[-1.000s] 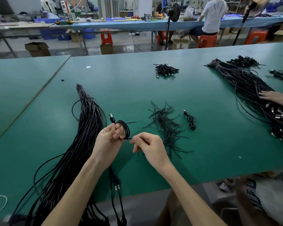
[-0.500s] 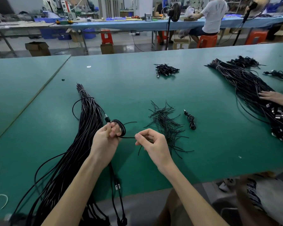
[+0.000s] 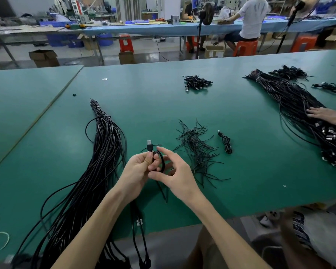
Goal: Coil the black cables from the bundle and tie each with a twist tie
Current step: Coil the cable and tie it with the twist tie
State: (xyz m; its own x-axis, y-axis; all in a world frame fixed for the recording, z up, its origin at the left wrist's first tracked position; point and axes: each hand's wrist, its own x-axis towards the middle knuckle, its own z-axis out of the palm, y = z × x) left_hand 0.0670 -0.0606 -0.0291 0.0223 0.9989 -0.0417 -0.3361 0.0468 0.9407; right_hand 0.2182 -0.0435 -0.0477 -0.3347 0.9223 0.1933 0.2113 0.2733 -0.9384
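Left hand (image 3: pixel 137 167): we pinch the coil (image 3: pixel 159 160) shut, plug up, above the table (image 3: pixel 47 162).
Right hand (image 3: pixel 175 175): half-open, fingertips at the coil; tie hold unclear.
Bundle (image 3: pixel 97 162): left.
Ties (image 3: pixel 197 150): right.
Risk: our loose pinch lets loops spring apart.

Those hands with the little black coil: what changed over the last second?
The right hand moved left, closing in on the coiled cable pinched in the left hand; the USB plug now points up. The cable bundle, loose twist ties and finished coil stayed put.
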